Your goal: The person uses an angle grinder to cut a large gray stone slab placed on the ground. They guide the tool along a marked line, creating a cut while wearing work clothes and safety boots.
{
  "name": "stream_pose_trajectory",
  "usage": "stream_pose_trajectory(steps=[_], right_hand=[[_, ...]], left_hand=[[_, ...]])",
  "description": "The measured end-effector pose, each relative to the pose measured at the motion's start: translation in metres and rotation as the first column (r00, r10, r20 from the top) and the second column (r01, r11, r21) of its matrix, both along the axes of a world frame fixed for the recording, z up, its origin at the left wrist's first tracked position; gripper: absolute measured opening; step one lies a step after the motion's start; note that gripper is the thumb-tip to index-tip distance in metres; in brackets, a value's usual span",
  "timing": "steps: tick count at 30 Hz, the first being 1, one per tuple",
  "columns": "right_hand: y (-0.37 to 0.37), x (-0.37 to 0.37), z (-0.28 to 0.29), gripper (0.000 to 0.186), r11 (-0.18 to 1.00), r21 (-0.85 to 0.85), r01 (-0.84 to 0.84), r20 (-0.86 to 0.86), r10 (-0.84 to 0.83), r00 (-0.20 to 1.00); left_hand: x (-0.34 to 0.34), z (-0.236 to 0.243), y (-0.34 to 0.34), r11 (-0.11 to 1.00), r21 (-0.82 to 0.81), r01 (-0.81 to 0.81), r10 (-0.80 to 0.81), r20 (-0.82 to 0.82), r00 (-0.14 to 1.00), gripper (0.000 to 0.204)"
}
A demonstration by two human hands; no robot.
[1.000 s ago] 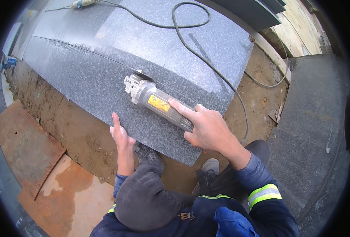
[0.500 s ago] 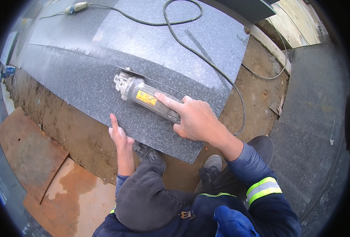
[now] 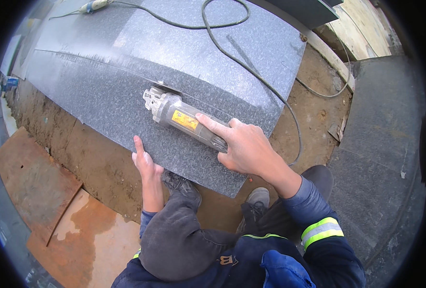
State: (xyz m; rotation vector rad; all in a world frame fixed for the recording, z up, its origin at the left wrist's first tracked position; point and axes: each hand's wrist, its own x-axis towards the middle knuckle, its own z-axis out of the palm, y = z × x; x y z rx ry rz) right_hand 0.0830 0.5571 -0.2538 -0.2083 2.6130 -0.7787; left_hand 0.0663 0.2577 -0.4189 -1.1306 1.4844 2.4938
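My right hand (image 3: pixel 249 151) holds the angle grinder (image 3: pixel 184 117) in a full grip; left hand (image 3: pixel 144 161), flat on the granite slab (image 3: pixel 126 62), could get cut if the disc kicks back.

Looks like an outdoor construction site, paving or stonework kind of job. The ground is bare brown dirt (image 3: pixel 102 163), dug out and uneven, and a big grey granite slab (image 3: pixel 174 62) lies right on it with a thin cut line running across. There's an angle grinder (image 3: pixel 184 117) sitting on the stone, its power cord (image 3: pixel 251 72) snaking off over the slab. Rusty steel plates (image 3: pixel 35 182) lie on the ground to the left, one with a wet patch, and stacked timber boards (image 3: pixel 362 29) sit at the top right. Another dark stone slab (image 3: pixel 386 144) is off to the right. The person is wearing a work jacket with a reflective hi-vis band (image 3: pixel 322 231) and work shoes (image 3: pixel 256 199).
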Motion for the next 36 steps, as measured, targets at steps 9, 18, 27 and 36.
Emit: stream_pose_trajectory(steps=[9, 18, 27, 36], right_hand=[[-0.005, -0.011, -0.004, 0.102, 0.999, -0.032, 0.016, 0.025, -0.016, 1.000], [0.012, 0.018, 0.016, 0.101, 0.998, 0.059, 0.001, 0.052, -0.004, 0.999], [-0.002, -0.007, -0.006, 0.104, 1.000, -0.020, 0.019, 0.029, -0.018, 0.999], [0.008, 0.007, 0.015, 0.102, 0.997, 0.073, 0.016, 0.119, -0.025, 0.993]], left_hand=[[0.000, 0.000, -0.001, 1.000, 0.015, 0.019, -0.019, -0.020, 1.000, 0.065], [0.000, 0.000, 0.001, 0.999, -0.040, -0.031, 0.033, 0.043, 0.999, 0.064], [-0.001, 0.004, 0.006, 1.000, -0.030, -0.006, 0.006, 0.013, 1.000, 0.069], [0.000, 0.004, 0.005, 1.000, 0.000, -0.029, 0.029, 0.016, 0.999, 0.062]])
